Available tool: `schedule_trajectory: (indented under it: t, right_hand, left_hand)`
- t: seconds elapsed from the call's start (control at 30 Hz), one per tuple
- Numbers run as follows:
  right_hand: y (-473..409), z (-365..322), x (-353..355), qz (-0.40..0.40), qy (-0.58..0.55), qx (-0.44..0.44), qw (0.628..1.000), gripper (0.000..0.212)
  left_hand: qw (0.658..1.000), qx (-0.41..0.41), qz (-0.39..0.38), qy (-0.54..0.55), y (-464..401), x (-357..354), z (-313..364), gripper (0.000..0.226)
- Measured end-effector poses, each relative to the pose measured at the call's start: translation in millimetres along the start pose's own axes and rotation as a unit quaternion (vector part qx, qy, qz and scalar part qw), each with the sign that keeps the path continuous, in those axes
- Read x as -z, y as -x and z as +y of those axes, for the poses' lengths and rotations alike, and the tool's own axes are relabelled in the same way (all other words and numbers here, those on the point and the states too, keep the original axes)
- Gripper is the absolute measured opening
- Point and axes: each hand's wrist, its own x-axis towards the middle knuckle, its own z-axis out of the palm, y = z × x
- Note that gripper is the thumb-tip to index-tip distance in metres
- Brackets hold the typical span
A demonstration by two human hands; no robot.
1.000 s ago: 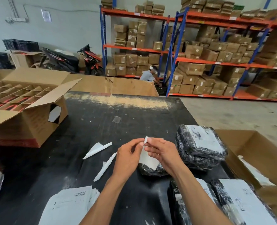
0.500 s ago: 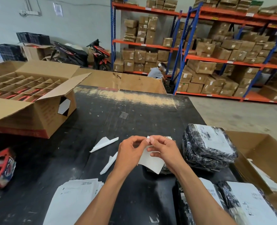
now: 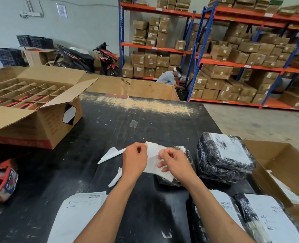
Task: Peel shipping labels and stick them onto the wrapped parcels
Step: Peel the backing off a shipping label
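**Label mid-peel**

Both hands, left (image 3: 135, 161) and right (image 3: 177, 166), pinch the label (image 3: 154, 160), now pulled farther apart than before, above a parcel (image 3: 182, 172) on the table (image 3: 127, 130). Backing scraps (image 3: 110, 154) lie left of the grip; stacked parcels (image 3: 224, 158) right.

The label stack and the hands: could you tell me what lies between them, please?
Only bare black table and forearms between the label stack and hands, in the head view.

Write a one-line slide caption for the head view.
Both hands, left and right, pinch a white shipping label above a black wrapped parcel on the black table.
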Motion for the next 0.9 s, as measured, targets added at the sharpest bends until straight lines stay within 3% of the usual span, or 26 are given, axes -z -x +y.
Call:
schedule_trajectory:
  t: [0.13,0.3,0.43,0.6,0.7,0.9]
  right_hand:
    - [-2,3,1,0.033,0.056,-0.034,0.997,0.018]
    - [-7,8,13,0.082,0.088,-0.068,0.99,0.018]
    - [-15,15,22,0.103,0.118,-0.105,0.982,0.025]
    - [-16,16,24,0.129,0.262,-0.111,0.95,0.038]
    - [-20,17,7,0.091,0.184,-0.088,0.975,0.028]
    - [-30,4,-58,-0.021,0.109,-0.032,0.993,0.017]
  left_hand:
    - [0.996,0.041,0.064,0.038,-23,13,8,0.05]
    - [0.992,0.035,0.118,-0.015,-56,46,26,0.038]
    - [0.985,0.015,0.166,-0.034,-80,75,42,0.045]
    - [0.956,-0.009,0.293,-0.014,-100,116,69,0.033]
    - [0.95,-0.035,0.311,0.0,-102,128,78,0.032]
    - [0.956,-0.112,0.264,-0.052,-78,100,68,0.032]
